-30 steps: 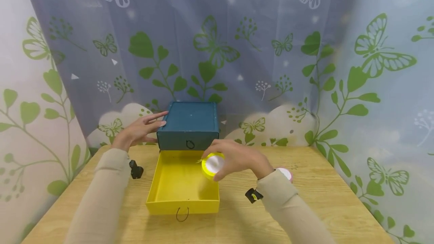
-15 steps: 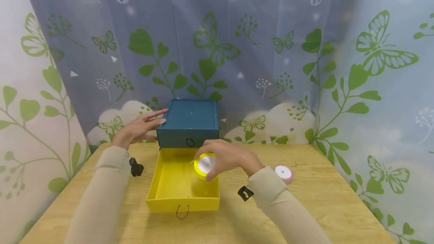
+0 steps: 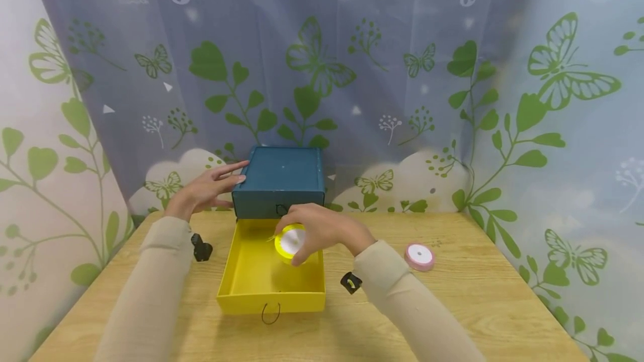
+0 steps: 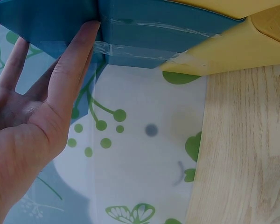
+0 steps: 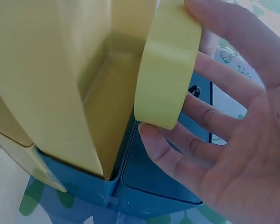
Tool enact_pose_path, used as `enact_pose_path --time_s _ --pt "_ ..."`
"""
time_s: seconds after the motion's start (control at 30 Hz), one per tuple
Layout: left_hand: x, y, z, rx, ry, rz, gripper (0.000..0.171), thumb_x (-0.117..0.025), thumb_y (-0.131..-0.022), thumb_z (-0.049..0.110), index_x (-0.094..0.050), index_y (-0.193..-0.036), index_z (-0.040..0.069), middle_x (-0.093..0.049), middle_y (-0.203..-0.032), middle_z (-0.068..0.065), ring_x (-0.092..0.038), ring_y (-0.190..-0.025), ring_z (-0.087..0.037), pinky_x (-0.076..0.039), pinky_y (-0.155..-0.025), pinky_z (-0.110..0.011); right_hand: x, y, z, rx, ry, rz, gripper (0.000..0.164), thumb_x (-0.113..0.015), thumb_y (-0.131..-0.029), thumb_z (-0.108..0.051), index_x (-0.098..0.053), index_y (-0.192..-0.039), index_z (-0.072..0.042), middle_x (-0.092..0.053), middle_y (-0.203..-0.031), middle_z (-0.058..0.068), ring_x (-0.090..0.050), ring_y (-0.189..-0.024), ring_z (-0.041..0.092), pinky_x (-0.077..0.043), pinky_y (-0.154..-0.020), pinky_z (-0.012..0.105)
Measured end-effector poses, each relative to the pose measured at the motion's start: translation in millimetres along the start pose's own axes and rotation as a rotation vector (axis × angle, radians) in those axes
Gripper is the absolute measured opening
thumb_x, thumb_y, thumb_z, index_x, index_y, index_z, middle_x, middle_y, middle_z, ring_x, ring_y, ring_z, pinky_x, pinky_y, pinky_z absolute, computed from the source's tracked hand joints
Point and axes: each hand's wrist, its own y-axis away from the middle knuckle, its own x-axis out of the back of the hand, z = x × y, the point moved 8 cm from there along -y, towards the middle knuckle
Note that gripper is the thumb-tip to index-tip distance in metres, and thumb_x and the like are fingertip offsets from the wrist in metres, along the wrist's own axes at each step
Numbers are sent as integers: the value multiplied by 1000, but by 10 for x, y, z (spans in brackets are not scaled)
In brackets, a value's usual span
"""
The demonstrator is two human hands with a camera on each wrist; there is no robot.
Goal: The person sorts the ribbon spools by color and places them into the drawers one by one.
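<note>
My right hand (image 3: 322, 229) grips a spool of yellow ribbon (image 3: 290, 241) with a white face, thumb and fingers around its rim. It hovers over the pulled-out yellow drawer (image 3: 271, 303) of a blue drawer box (image 3: 285, 169). From the right wrist, the ribbon's smooth yellow edge (image 5: 168, 65) shows beside the drawer wall. Straight fingers of my left hand (image 3: 203, 190) rest against the left side and top edge of the blue box. The left wrist view has that hand's thumb (image 4: 72, 65) touching the blue wall.
A pink ribbon spool (image 3: 420, 256) lies on the wooden table (image 3: 453, 306) to the right. The upper blue drawer, with a black loop pull, is closed. A black loop (image 3: 270, 313) hangs on the yellow drawer's front. A butterfly-print curtain (image 3: 382, 71) stands behind.
My right hand has moved left with the yellow ribbon spool, further over the drawer. The pink spool, partly covered by the sleeve before, shows fully. My left hand stays on the box.
</note>
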Motion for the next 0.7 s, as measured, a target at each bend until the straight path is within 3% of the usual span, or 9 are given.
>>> enact_pose_path --time_s 0.53,0.7 --pt "-5 3 15 1 -18 0 76 -61 -103 47 -21 -166 32 0 -176 -10 -8 -161 -45 -38 -117 -68 -133 -147 -7 -40 19 -72 56 -90 -80 -33 -70 -132 -24 -63 -138 0 -56 -120 19 -51 -98 31" --pt "-15 -1 19 -9 -17 -4 74 -59 -104 44 -21 -166 31 0 -176 -11 -8 -160 -46 -40 -115 -68 -201 -176 -44 -47 25 -87 60 -91 -79 -34 -69 -134 -22 -63 -143 -3 -56 -126 17 -51 -106 30"
